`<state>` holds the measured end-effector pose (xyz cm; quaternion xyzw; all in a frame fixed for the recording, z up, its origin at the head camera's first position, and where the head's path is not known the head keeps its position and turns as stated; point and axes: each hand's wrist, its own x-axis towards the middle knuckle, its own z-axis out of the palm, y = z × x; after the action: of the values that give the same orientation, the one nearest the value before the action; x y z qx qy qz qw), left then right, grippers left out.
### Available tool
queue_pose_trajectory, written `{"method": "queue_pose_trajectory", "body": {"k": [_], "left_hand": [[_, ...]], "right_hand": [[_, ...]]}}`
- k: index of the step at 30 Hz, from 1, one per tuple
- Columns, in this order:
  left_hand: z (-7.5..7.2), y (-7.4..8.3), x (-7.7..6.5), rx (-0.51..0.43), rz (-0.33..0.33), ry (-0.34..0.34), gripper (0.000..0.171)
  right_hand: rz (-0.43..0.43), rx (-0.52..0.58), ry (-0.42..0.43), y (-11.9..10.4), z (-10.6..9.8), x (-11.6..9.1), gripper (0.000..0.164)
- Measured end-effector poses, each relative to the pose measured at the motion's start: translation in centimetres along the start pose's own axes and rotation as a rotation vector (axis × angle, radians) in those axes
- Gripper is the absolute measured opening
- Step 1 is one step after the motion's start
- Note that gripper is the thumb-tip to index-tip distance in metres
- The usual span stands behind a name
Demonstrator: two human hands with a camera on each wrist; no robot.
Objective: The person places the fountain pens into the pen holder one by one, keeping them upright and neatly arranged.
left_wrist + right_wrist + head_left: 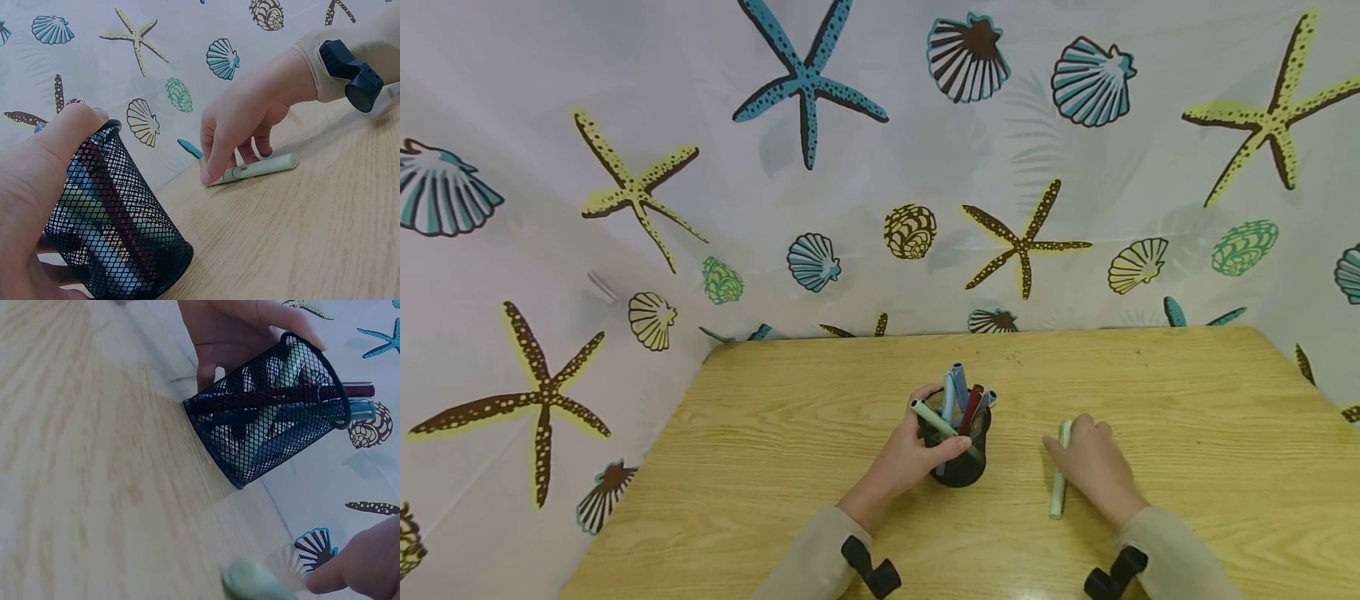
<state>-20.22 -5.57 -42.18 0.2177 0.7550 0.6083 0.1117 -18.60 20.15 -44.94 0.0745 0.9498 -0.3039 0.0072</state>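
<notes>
My left hand [904, 457] grips a black mesh pen cup [961, 475], thumb over the near rim and fingers round the far left side. Inside it stand blue pens [949, 398], a dark red pen [972, 408] and a light green pen [934, 418] that leans left across the rim. To the right of the cup, a second light green pen [1057, 497] lies on the table, pointing away from me. My right hand [1096, 465] pinches its far end between thumb and fingers, as the left wrist view shows from the side.
The pale wooden table [790, 417] ends at a back edge, behind which hangs a white cloth [865, 175] printed with starfish and shells. Black wrist cameras [872, 571] sit on both sleeves.
</notes>
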Motion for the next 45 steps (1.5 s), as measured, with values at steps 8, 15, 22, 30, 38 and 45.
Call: {"method": "queue_pose_trajectory", "body": {"k": [8,15,22,30,38,45], "left_hand": [[0.1,0.0,-0.1,-0.005,-0.006,-0.002,0.073],[0.0,-0.7,0.3,-0.016,-0.004,0.006,0.073],[-0.1,-3.0,1.1,0.011,0.001,0.025,0.071],[0.0,-3.1,1.0,0.025,0.010,0.030,0.069],[0.0,-3.2,1.2,0.028,-0.009,0.038,0.069],[-0.1,-3.1,1.2,0.025,-0.007,0.038,0.069]], "right_hand": [[0.003,-0.027,-0.032,0.1,0.1,0.4,0.022],[-0.012,-0.041,-0.037,0.3,-0.2,0.7,0.027],[-0.029,-0.021,-0.015,0.3,-0.3,0.8,0.027],[-0.028,0.017,0.010,0.1,-0.3,0.6,0.031],[-0.058,0.094,0.051,-0.2,-0.6,0.5,0.036],[-0.118,0.154,0.113,-0.6,-0.7,0.3,0.036]]}}
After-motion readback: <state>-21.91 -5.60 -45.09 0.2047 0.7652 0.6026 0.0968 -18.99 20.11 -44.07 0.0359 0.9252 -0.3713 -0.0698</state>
